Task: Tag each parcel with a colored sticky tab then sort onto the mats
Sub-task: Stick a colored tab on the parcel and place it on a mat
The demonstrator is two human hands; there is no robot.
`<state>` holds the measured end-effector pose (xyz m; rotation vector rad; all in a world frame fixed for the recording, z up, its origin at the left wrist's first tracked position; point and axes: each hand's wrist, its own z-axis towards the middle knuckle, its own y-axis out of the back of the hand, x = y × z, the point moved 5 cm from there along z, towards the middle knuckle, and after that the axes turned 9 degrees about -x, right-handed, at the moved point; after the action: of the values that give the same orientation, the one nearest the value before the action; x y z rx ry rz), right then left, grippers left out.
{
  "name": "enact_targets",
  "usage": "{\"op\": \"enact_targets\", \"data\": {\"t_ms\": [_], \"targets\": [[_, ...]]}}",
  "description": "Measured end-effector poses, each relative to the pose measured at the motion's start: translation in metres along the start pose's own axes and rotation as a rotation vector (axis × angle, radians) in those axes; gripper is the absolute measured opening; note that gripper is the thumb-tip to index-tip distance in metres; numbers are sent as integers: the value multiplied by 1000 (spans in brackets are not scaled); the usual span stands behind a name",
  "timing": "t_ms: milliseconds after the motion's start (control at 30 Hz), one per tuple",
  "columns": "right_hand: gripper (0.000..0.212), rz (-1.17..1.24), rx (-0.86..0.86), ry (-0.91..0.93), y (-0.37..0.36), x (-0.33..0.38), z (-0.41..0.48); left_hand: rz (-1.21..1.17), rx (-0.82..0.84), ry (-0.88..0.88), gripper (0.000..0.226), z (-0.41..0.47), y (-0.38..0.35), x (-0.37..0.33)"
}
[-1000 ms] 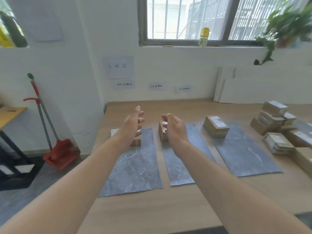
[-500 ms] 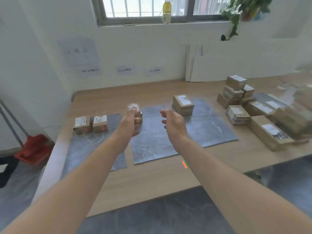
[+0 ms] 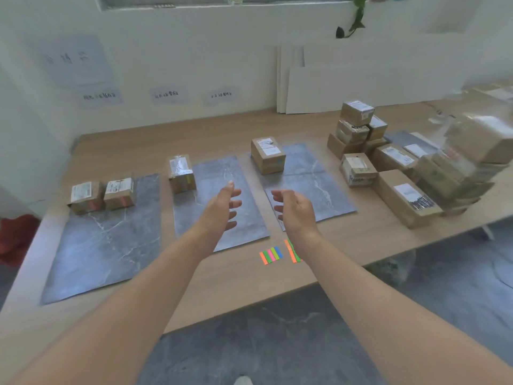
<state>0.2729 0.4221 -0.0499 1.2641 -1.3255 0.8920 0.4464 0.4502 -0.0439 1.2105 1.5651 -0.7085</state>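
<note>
Three grey mats lie on the wooden table: the left mat, the middle mat and the right mat. Two cardboard parcels with red tabs sit at the left mat's far end. One parcel with a yellow tab stands at the middle mat's far left corner. Another parcel is on the right mat. My left hand and my right hand hover empty, fingers apart, over the middle and right mats. Colored sticky tabs lie near the table's front edge.
A pile of untagged parcels fills the table's right side. White boards lean on the back wall. Paper labels are stuck to the wall behind the mats. The table's front edge is close to me; grey floor lies below.
The view has swung right and down. Both hands pulled back from the far end of the mats toward me. The sticky tabs and the parcel pile came into view.
</note>
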Motion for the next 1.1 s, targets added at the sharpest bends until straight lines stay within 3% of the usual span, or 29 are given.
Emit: {"op": "enact_targets", "data": {"t_ms": [400,700,1100], "targets": [[28,20,-188,-78,56,-28,82,71,199,27,49,73,-109,-11],[29,75,-318,-99,148,-33,141,156,321,13,51,91,-226,-36],[26,45,-309,-101,285,-65,261,167,313,55,48,114,-406,-37]]}}
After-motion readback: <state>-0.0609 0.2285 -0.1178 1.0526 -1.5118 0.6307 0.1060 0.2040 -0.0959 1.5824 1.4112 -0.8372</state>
